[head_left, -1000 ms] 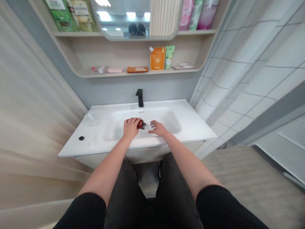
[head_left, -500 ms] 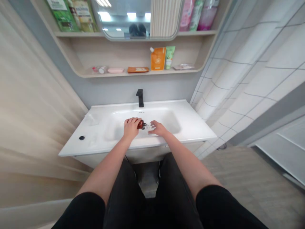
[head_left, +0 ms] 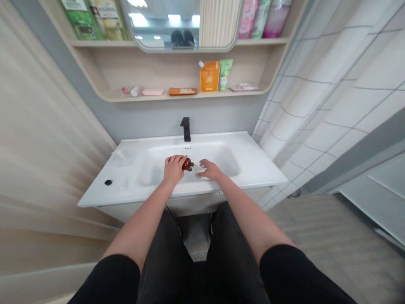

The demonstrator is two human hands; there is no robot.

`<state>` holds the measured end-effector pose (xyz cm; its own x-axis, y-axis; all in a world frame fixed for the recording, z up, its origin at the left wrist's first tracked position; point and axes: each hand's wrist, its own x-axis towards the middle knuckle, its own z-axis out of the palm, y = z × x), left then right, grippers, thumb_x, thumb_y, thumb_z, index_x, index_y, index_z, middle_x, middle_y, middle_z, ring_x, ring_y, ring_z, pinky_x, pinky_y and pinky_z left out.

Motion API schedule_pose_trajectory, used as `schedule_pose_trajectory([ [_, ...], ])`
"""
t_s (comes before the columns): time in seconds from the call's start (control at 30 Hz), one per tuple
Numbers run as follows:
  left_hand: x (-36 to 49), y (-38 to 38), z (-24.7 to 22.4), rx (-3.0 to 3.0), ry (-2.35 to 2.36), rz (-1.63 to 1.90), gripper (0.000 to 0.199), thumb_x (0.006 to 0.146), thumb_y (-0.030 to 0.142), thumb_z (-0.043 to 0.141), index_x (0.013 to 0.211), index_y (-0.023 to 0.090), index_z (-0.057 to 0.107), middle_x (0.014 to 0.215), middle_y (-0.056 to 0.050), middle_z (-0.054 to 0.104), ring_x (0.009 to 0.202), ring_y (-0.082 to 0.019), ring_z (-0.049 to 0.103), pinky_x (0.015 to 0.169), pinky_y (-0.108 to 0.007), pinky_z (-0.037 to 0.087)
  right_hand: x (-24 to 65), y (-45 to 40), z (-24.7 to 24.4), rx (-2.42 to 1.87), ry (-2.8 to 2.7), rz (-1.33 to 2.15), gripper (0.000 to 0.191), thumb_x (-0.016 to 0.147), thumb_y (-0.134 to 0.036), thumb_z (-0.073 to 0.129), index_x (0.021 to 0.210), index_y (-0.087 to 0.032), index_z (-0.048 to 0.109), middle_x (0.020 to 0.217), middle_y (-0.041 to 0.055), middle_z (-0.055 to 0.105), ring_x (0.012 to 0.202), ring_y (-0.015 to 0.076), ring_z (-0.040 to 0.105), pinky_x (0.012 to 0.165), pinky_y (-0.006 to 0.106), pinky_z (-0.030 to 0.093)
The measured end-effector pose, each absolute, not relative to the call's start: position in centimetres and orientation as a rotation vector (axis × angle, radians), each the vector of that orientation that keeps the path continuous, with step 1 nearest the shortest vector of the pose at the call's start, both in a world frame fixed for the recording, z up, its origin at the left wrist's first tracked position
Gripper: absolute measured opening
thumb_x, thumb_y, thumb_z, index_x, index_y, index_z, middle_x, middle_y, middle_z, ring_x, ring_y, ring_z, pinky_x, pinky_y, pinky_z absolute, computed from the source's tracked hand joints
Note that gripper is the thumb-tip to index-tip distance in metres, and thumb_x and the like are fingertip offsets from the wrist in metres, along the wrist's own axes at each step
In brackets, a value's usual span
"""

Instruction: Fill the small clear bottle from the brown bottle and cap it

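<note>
Over the white sink (head_left: pixel 226 157), my left hand (head_left: pixel 173 169) is wrapped round a brown bottle (head_left: pixel 187 164). The bottle lies tipped nearly level, its open black neck pointing right. Facing it, my right hand (head_left: pixel 210 169) curls its fingers round a small clear cup (head_left: pixel 200 168), which is see-through and hard to outline. The bottle's mouth is right at the cup's rim; whether they touch I cannot tell. A round black cap (head_left: pixel 108 182) lies on the countertop to the left, apart from both hands.
A black faucet (head_left: pixel 186 129) stands behind the sink. A clear container (head_left: pixel 122 158) sits on the left of the countertop. Above, a shelf (head_left: pixel 152 99) carries an orange pouch (head_left: pixel 209 76), a green tube (head_left: pixel 225 74) and small packs, under a mirror (head_left: pixel 167 25).
My right hand's fingers have closed slightly round the clear cup. The bottle and my left hand stay almost in place, with the bottle still tipped toward the cup.
</note>
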<state>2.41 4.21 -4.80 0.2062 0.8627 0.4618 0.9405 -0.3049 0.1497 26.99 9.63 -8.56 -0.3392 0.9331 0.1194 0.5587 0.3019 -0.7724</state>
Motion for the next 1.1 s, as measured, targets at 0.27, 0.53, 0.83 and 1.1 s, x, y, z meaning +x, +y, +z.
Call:
schedule_pose_trajectory([
  [0.27,2.54,4.12,-4.55,-2.328,-1.767,-0.708,0.064,0.093,0.014,0.057,0.154,0.029,0.064,0.150,-0.013,0.069,0.144,-0.035,0.055,0.119,-0.057,0.035,27.00,9.59,-8.51,-1.331,-2.028,0.824,0.077,0.067,-0.032,0.102,0.134,-0.024,0.065,0.122,0.0084,0.080,0.111,0.0271,0.078,0.102,0.041,0.059],
  [0.53,2.48,4.09,-4.54,-2.320,-1.745,-0.708,0.063,0.094,0.014,0.056,0.155,0.029,0.063,0.150,-0.013,0.069,0.145,-0.035,0.055,0.120,-0.056,0.034,26.97,9.65,-8.48,-1.335,-2.040,0.801,0.077,0.067,-0.034,0.102,0.133,-0.024,0.065,0.121,0.0073,0.080,0.111,0.0270,0.077,0.102,0.040,0.058],
  [0.83,2.49,4.17,-4.64,-2.307,-1.732,-0.688,0.061,0.095,0.012,0.054,0.152,0.028,0.064,0.152,-0.012,0.068,0.145,-0.034,0.054,0.121,-0.055,0.033,26.90,9.51,-8.29,-1.350,-2.034,0.805,0.075,0.066,-0.034,0.103,0.131,-0.024,0.066,0.122,0.0073,0.080,0.112,0.0274,0.077,0.101,0.039,0.058],
  [1.1,2.51,4.13,-4.57,-2.320,-1.741,-0.698,0.063,0.094,0.013,0.055,0.154,0.029,0.063,0.152,-0.012,0.068,0.146,-0.035,0.054,0.123,-0.056,0.032,26.98,9.60,-8.38,-1.341,-2.052,0.789,0.075,0.066,-0.034,0.102,0.131,-0.024,0.067,0.122,0.0071,0.080,0.111,0.0279,0.077,0.101,0.039,0.058],
])
